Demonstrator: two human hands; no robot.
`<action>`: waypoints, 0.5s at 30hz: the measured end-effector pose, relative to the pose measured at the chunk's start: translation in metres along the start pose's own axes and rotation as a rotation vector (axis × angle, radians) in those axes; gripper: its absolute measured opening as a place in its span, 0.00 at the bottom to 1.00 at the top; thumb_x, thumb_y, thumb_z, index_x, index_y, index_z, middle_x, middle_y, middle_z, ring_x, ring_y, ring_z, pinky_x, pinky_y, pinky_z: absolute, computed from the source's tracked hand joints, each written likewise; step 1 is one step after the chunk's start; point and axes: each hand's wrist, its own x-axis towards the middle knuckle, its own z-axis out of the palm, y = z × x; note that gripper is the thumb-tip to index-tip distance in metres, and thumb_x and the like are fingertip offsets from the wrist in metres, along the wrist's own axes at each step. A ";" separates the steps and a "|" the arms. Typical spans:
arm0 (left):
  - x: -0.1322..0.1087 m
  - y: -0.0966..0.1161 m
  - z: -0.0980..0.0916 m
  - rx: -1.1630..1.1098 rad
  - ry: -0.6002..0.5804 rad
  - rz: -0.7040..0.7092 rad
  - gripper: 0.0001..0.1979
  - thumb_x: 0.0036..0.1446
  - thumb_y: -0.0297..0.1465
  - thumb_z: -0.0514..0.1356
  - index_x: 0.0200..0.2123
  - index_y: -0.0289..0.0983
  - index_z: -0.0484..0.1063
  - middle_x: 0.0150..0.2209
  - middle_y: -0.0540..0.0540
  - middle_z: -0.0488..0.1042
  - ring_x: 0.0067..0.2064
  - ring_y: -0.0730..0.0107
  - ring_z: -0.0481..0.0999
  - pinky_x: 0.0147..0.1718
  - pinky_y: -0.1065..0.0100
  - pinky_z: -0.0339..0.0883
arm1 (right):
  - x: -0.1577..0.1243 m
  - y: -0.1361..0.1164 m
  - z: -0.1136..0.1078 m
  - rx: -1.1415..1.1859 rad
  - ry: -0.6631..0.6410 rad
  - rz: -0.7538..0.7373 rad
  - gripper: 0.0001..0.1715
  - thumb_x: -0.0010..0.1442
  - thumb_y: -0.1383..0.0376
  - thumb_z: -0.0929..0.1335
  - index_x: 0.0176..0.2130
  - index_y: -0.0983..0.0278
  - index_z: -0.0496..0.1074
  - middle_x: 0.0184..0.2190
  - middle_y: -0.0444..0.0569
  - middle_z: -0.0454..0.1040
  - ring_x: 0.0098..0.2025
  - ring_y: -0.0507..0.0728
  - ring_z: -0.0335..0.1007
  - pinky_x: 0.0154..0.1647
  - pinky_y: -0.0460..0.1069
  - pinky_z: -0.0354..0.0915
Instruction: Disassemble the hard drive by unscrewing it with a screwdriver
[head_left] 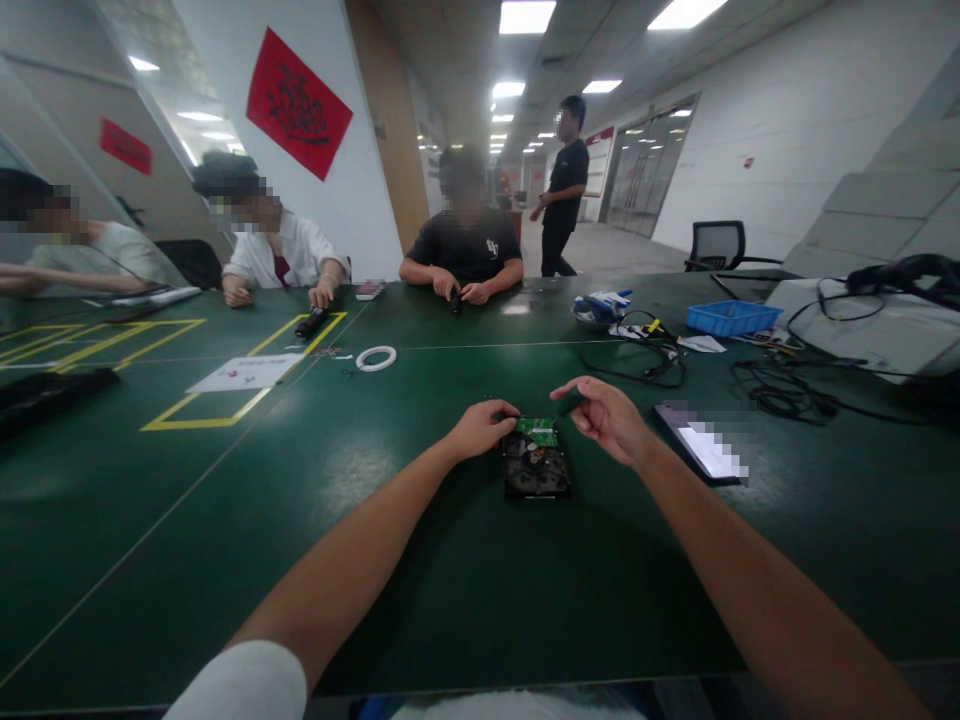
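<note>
A hard drive (537, 468) lies on the green table in front of me, its green circuit board (535, 431) facing up at the far end. My left hand (484, 428) is closed on the drive's far left edge, thumb and fingers against its side. In my right hand (604, 415), just right of the board, is a screwdriver with a dark green handle (570, 402), pinched between thumb and fingers. Its thin tip points down toward the board's right edge; whether it touches is too small to tell.
A phone (697, 443) with a lit screen lies right of my right hand. Beyond it are black cables (787, 395) and a blue tray (733, 318). A white ring (376, 358) and paper sheet (244, 373) lie left. Several people sit or stand across the table.
</note>
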 end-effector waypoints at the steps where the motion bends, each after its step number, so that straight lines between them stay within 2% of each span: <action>1: 0.000 0.000 0.000 0.003 0.004 0.001 0.18 0.62 0.37 0.59 0.50 0.34 0.76 0.34 0.47 0.78 0.24 0.74 0.73 0.25 0.72 0.67 | 0.000 0.000 0.001 0.024 0.004 0.000 0.15 0.58 0.54 0.69 0.39 0.62 0.72 0.39 0.50 0.79 0.21 0.49 0.58 0.16 0.46 0.46; 3: 0.000 0.000 0.000 0.006 0.006 -0.001 0.18 0.62 0.37 0.59 0.50 0.35 0.76 0.34 0.47 0.78 0.25 0.74 0.73 0.25 0.72 0.67 | 0.000 0.001 0.004 0.070 0.009 0.004 0.15 0.58 0.53 0.70 0.38 0.60 0.68 0.44 0.50 0.79 0.22 0.49 0.61 0.17 0.45 0.48; 5: 0.000 0.000 0.000 -0.001 0.002 -0.002 0.18 0.62 0.37 0.59 0.50 0.34 0.76 0.34 0.47 0.78 0.25 0.74 0.73 0.25 0.72 0.67 | 0.000 0.003 0.006 0.087 0.014 0.009 0.17 0.58 0.52 0.71 0.40 0.59 0.67 0.43 0.49 0.79 0.22 0.49 0.62 0.17 0.45 0.48; 10: 0.000 0.000 0.001 -0.006 0.007 -0.019 0.18 0.61 0.37 0.60 0.50 0.34 0.76 0.33 0.47 0.78 0.24 0.74 0.73 0.24 0.73 0.66 | 0.004 0.006 0.002 -0.017 0.071 -0.052 0.21 0.58 0.53 0.72 0.49 0.58 0.73 0.39 0.47 0.77 0.22 0.47 0.57 0.18 0.44 0.45; 15: 0.000 0.002 0.001 -0.005 0.003 -0.004 0.18 0.61 0.38 0.59 0.50 0.34 0.76 0.33 0.47 0.78 0.24 0.75 0.72 0.24 0.72 0.66 | 0.009 0.008 -0.007 -0.057 0.212 -0.141 0.14 0.55 0.56 0.73 0.37 0.63 0.77 0.29 0.45 0.73 0.24 0.49 0.58 0.20 0.45 0.52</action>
